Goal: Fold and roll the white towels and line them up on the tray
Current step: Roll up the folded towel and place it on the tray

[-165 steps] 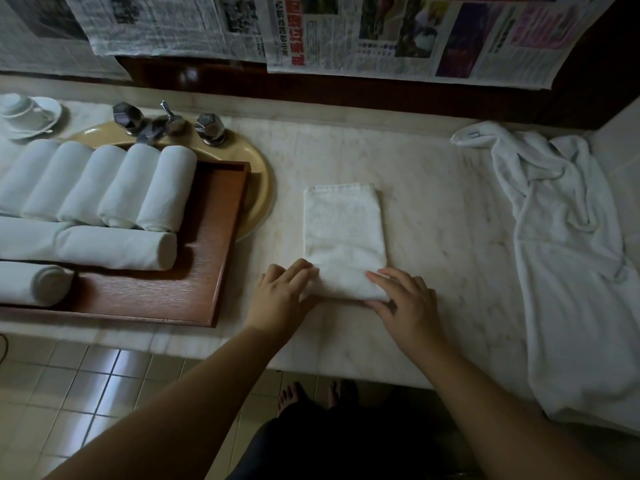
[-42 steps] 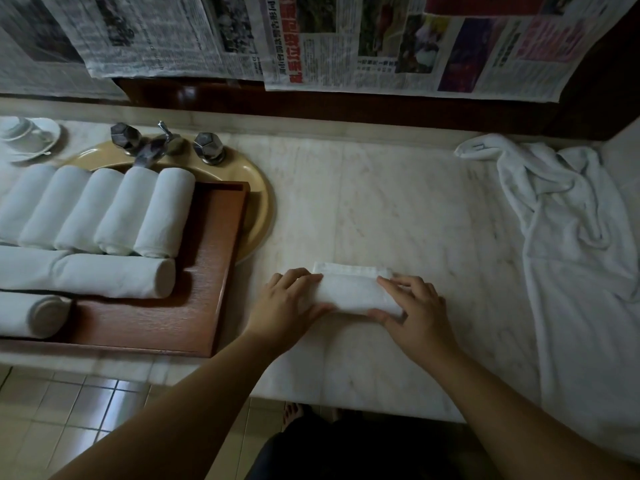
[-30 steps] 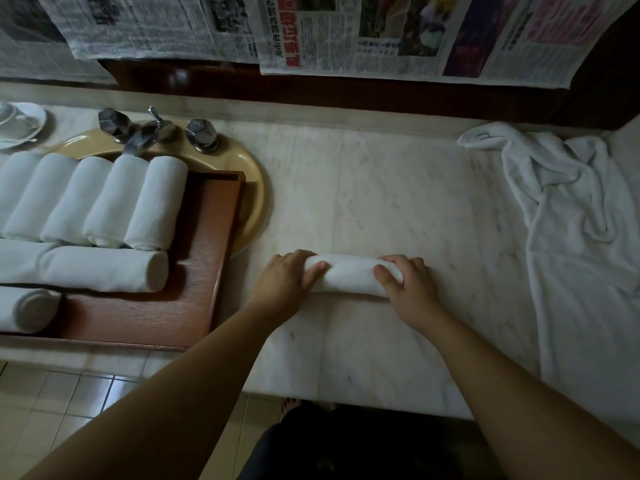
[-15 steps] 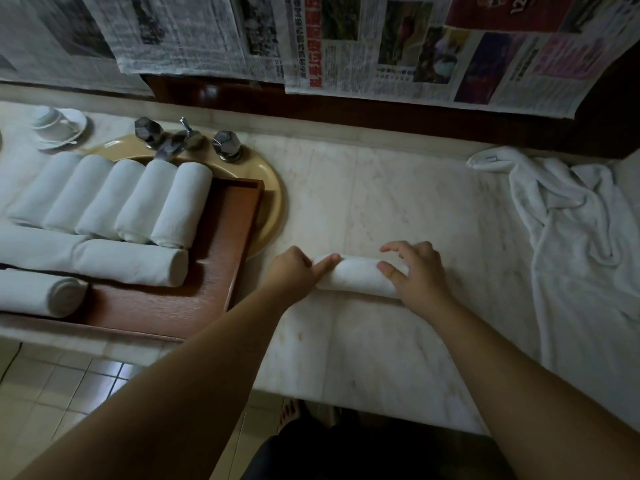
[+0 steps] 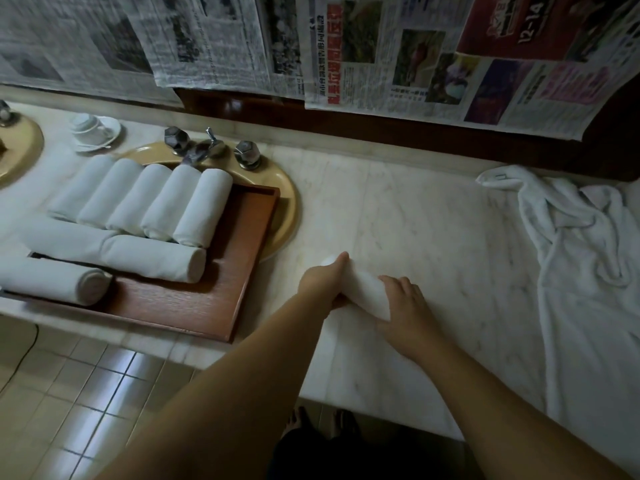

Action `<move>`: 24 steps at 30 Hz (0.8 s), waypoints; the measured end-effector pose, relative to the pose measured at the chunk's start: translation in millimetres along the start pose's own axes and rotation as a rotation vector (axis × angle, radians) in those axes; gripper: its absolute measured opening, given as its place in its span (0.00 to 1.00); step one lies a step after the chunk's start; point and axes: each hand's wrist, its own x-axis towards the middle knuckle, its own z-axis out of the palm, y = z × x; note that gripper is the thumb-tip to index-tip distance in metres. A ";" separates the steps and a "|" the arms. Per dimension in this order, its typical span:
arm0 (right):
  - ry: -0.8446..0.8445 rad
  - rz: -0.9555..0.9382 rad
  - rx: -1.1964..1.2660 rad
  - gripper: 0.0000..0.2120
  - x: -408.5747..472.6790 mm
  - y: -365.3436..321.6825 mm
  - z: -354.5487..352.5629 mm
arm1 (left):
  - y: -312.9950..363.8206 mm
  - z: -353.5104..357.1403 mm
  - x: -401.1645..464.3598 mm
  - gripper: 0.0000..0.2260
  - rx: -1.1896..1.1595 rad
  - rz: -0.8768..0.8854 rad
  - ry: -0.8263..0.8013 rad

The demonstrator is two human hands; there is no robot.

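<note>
Both hands are on one freshly rolled towel [image 5: 360, 289], which lies at an angle on the marble counter [image 5: 398, 216], just to the right of the wooden tray [image 5: 225, 299] and not yet on it. The left hand [image 5: 320, 284] is wrapped round the end nearer the tray, fingers curled about the roll with a bit of white poking out past them, which looks to me like a grip meant to keep the layers from springing loose. The right hand [image 5: 403, 303] grasps the other end from above, fingers bent over the cloth, seemingly to steady it while it is lifted or turned. On the tray, five rolls [image 5: 145, 200] sit side by side in a back row, touching one another, and more rolls [image 5: 152, 259] lie crosswise in front of them, so the bare wood at the right is where I would expect this one to go; lining it up with its neighbours should keep the row tidy. The tray itself rests partly over a yellow basin [image 5: 284, 209] with its taps [image 5: 211, 148] behind it, presumably just for a flat spot close at hand. Off to the right, well apart from the hands, a heap of loose white towels [image 5: 581, 244] waits on the counter, so the job seems far from finished.
</note>
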 end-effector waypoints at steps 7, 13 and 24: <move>-0.012 -0.067 0.056 0.38 -37.5 1.2 15.2 | -1.6 0.5 -10.3 0.20 -0.110 -0.091 -0.027; 0.041 -0.196 0.270 0.38 -54.2 -14.5 7.0 | -21.0 -35.9 -52.5 0.19 -0.207 0.029 0.010; -0.558 0.108 1.507 0.49 -29.2 -170.2 -20.1 | -53.1 -192.4 -122.1 0.14 -0.650 0.317 0.171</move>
